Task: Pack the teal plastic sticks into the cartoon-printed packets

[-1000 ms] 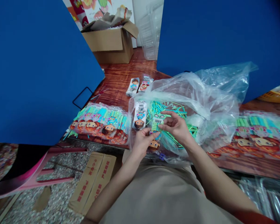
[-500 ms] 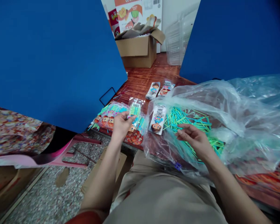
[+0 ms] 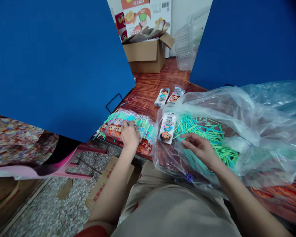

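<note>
My left hand (image 3: 129, 134) lies on a row of filled cartoon-printed packets (image 3: 140, 129) of green and blue sticks at the table's near edge, fingers bent down on them; whether they grip one I cannot see. My right hand (image 3: 199, 148) hovers with loosely spread fingers and nothing in it, over a heap of loose green and blue sticks (image 3: 207, 135) inside a large clear plastic bag (image 3: 239, 118). One cartoon-printed packet (image 3: 167, 127) lies on the bag's left flap, between my two hands.
Two more small packets (image 3: 169, 95) lie farther back on the red-brown wooden table (image 3: 150, 89). An open cardboard box (image 3: 146, 54) and clear plastic trays (image 3: 186, 46) stand behind. Flat cartons (image 3: 106, 177) and a pink stool (image 3: 71, 161) sit on the speckled floor.
My left hand carried a filled packet from the middle over to the left row and lowered onto it. My right hand let go and stayed over the loose sticks.
</note>
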`<state>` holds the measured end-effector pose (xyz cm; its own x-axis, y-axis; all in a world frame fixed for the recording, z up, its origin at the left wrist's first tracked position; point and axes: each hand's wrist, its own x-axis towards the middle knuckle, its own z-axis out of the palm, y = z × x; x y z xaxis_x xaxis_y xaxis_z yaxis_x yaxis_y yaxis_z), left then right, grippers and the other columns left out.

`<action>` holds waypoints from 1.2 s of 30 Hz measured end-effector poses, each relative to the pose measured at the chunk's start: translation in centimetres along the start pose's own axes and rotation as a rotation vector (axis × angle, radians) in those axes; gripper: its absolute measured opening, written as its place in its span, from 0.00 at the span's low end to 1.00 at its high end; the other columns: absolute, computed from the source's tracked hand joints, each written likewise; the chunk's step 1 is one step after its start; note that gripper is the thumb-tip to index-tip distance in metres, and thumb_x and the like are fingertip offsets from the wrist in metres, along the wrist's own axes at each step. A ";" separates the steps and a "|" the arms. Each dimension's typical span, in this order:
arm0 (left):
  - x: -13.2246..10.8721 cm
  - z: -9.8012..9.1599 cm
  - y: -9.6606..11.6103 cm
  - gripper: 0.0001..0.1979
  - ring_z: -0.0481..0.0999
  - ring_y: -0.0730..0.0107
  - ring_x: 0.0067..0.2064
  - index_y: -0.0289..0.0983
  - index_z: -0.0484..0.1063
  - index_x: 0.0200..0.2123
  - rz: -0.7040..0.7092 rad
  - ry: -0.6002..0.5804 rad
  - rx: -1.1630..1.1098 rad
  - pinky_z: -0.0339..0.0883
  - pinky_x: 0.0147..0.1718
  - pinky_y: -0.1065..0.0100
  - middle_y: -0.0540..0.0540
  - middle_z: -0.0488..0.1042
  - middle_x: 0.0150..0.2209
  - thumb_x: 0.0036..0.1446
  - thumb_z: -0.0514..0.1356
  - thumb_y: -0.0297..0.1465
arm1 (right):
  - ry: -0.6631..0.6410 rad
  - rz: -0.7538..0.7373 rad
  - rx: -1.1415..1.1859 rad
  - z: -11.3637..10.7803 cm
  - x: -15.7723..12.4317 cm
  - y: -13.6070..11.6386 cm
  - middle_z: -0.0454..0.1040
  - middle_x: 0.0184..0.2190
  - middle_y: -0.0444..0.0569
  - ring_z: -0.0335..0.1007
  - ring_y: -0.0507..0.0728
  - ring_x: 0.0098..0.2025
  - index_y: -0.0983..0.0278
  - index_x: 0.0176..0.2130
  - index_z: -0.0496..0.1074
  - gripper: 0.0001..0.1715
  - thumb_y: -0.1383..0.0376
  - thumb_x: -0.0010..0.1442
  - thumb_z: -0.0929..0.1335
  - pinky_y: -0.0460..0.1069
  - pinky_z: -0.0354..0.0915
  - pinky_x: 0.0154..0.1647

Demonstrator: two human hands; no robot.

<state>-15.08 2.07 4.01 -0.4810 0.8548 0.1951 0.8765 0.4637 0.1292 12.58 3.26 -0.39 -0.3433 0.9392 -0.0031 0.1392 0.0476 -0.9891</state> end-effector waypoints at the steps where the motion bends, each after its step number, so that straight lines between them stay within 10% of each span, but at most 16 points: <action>1: -0.1 0.0 0.0 0.16 0.74 0.46 0.51 0.37 0.75 0.51 0.012 0.011 0.027 0.68 0.45 0.57 0.34 0.70 0.52 0.63 0.55 0.34 | 0.000 -0.024 -0.041 -0.1 0.5 0.1 0.73 0.26 0.45 0.71 0.55 0.29 0.63 0.42 0.74 0.21 0.49 0.58 0.71 0.49 0.68 0.32; 9: -0.6 -0.2 -0.1 0.17 0.68 0.41 0.51 0.33 0.81 0.43 0.072 0.065 0.082 0.65 0.49 0.50 0.31 0.71 0.47 0.63 0.54 0.35 | 0.133 -0.212 -0.717 0.1 7.7 -0.1 0.77 0.40 0.54 0.73 0.57 0.33 0.65 0.44 0.76 0.13 0.63 0.63 0.65 0.51 0.66 0.39; 16: -1.4 -0.3 0.0 0.17 0.65 0.38 0.56 0.33 0.80 0.44 0.153 0.199 -0.019 0.62 0.54 0.45 0.31 0.70 0.49 0.62 0.57 0.38 | 0.124 -0.140 -1.130 2.1 12.8 -1.2 0.70 0.52 0.62 0.70 0.68 0.51 0.68 0.58 0.69 0.28 0.60 0.62 0.69 0.53 0.65 0.45; 29: -3.3 0.9 2.4 0.09 0.71 0.54 0.49 0.38 0.78 0.40 0.516 0.231 -0.497 0.66 0.51 0.55 0.41 0.73 0.41 0.63 0.58 0.34 | 0.175 -0.208 -1.039 0.4 13.5 -0.8 0.76 0.40 0.55 0.72 0.60 0.40 0.63 0.42 0.78 0.14 0.61 0.67 0.64 0.50 0.60 0.36; 36: -3.2 -1.1 5.5 0.23 0.72 0.57 0.52 0.39 0.67 0.58 0.469 0.188 -0.821 0.65 0.53 0.57 0.40 0.75 0.50 0.61 0.61 0.39 | 0.169 -0.430 -0.414 -1.6 8.3 -5.6 0.75 0.27 0.47 0.69 0.54 0.29 0.64 0.33 0.75 0.19 0.50 0.61 0.70 0.48 0.62 0.31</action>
<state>-8.74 1.67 5.22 -0.1434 0.8270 0.5436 0.7273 -0.2844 0.6246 10.49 11.31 5.38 -0.3013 0.8458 0.4402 0.3815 0.5301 -0.7573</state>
